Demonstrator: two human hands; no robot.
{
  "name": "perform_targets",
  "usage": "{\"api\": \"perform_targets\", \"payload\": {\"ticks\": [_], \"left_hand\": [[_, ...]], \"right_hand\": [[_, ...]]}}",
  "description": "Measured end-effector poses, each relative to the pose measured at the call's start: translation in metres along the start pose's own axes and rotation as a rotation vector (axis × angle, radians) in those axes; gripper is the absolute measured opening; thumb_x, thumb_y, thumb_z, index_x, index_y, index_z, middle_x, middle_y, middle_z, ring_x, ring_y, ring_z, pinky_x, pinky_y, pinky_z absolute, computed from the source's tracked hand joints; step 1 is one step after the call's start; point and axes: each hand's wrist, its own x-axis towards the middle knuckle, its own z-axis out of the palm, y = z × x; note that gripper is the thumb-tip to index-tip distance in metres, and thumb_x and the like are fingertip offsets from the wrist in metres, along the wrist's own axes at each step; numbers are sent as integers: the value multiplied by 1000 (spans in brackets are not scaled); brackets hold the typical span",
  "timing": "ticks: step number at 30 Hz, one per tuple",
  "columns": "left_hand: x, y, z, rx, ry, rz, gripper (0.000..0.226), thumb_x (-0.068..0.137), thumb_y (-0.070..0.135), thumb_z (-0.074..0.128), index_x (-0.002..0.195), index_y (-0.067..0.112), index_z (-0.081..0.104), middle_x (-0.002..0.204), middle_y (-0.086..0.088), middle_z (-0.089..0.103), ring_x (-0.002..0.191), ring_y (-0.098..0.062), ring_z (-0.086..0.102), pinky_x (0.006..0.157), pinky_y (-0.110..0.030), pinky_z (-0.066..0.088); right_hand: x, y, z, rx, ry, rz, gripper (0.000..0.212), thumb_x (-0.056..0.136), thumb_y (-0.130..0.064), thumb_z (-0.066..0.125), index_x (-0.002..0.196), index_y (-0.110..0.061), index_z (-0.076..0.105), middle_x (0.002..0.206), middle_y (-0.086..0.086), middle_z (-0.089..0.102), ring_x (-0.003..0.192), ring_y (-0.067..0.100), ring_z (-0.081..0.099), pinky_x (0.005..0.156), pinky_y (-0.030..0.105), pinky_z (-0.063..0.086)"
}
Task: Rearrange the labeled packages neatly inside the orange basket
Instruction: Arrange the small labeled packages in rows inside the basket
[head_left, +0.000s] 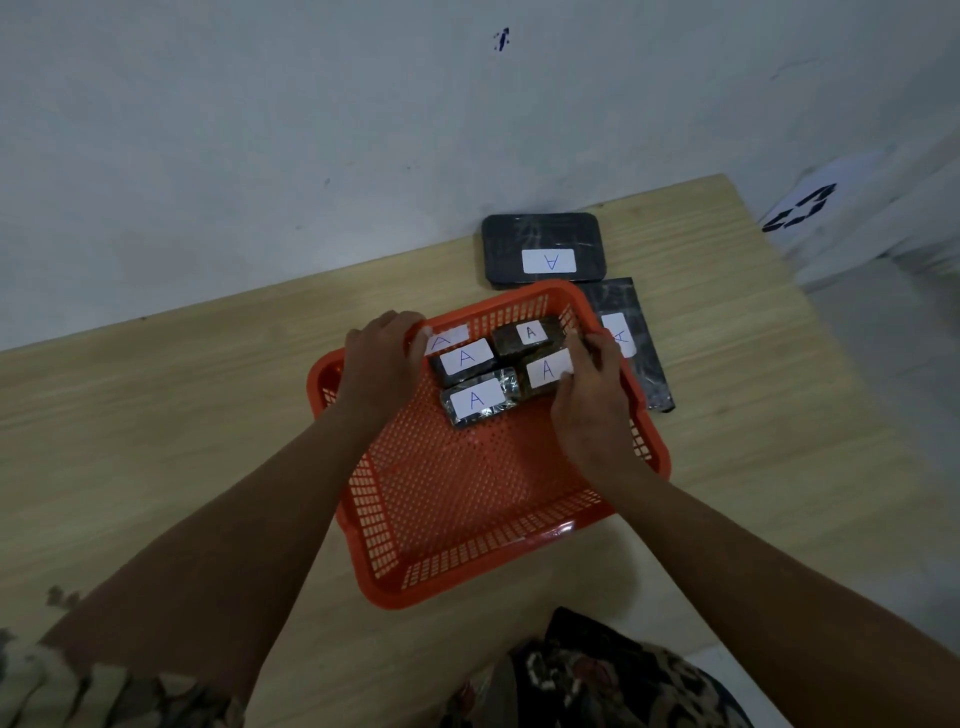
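Perforated orange plastic basket (483, 483) on pale wooden table (156, 415); near half bare. Small dark "A"-labelled packages (475, 400) clustered at far end. Left hand (384, 358) gripping far-left rim; right hand (592, 395) fingers pinching one package. Beyond, two flat black packages (543, 249).

Both hands reach into the orange basket (467, 499), the right hand (589, 400) touching a labeled package (545, 371).

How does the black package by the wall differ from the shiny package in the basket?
The black package lies on the table outside the basket; the shiny package lies inside it. The black one looks larger and matte; the shiny one is smaller and glossy. The black one's "A" reads upside down, the shiny one's upright. Both carry a white "A" label.
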Motion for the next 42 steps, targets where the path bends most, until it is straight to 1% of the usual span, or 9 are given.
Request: {"api": "perform_targets", "payload": {"ticks": [4, 9, 13, 20, 26, 34, 36, 39, 42], "left_hand": [[0, -1, 3, 0, 8, -11, 27, 100, 29, 46, 112, 12, 63, 105, -7, 67, 96, -24, 60, 93, -42, 36], [1, -1, 5, 27, -4, -13, 29, 100, 30, 45, 114, 11, 63, 108, -9, 67, 98, -26, 61, 94, -44, 37], [1, -2, 6, 37, -1, -3, 30, 101, 30, 45, 114, 9, 62, 108, -11, 66, 98, -27, 60, 94, -45, 37], [7, -9, 4, 65, -57, 10, 35, 102, 35, 40, 114, 8, 60, 106, -11, 67, 95, -26, 60, 93, -44, 41], [11, -11, 8, 160, -35, 27, 34, 102, 38, 39, 107, 10, 57, 99, -10, 65, 88, -26, 58, 86, -43, 44], [14, -13, 10, 174, -12, 47, 32, 101, 39, 41, 106, 11, 57, 99, -10, 66, 91, -26, 59, 88, -42, 41], [13, -11, 10, 185, -9, 47, 32, 101, 39, 40, 106, 12, 57, 99, -10, 66, 91, -26, 59, 87, -43, 42], [13, -9, 10, 202, -15, 38, 33, 100, 39, 40, 108, 11, 57, 100, -11, 66, 91, -27, 60, 87, -44, 42], [13, -7, 9, 212, -21, 25, 34, 100, 39, 40, 109, 10, 57, 101, -12, 66, 92, -28, 60, 88, -45, 43]], "right_hand": [[1, 2, 3, 29, -43, 5, 57, 94, 1, 54, 148, -8, 39, 151, 17, 32, 129, 28, 45, 104, 37, 47], [4, 10, 1, -241, -252, -42, 71, 86, -23, 75, 148, -20, 39, 153, 19, 25, 131, 36, 43, 99, 47, 50], [7, 16, 5, -319, -302, -100, 56, 91, -21, 66, 143, -20, 45, 142, 18, 42, 125, 34, 49, 94, 44, 51], [6, 24, 18, -298, -367, -233, 51, 96, -7, 59, 145, -12, 46, 154, 20, 37, 145, 38, 30, 113, 53, 36], [16, 24, 22, -241, -330, -253, 50, 88, 3, 63, 135, -10, 56, 142, 18, 48, 130, 37, 46, 99, 47, 50], [15, 21, 16, -175, -337, -197, 51, 89, -2, 62, 138, -14, 55, 141, 12, 48, 126, 31, 49, 96, 41, 50], [15, 18, 5, -125, -293, -213, 43, 91, -9, 62, 134, -13, 58, 139, 10, 53, 122, 29, 54, 96, 37, 49], [18, 12, -16, -28, -43, -298, 27, 94, -15, 62, 120, -11, 67, 122, 6, 64, 109, 18, 60, 89, 25, 49], [37, 12, -32, 101, 205, -153, 17, 94, -20, 59, 109, -17, 66, 106, -2, 65, 96, 10, 58, 79, 17, 41]]}}
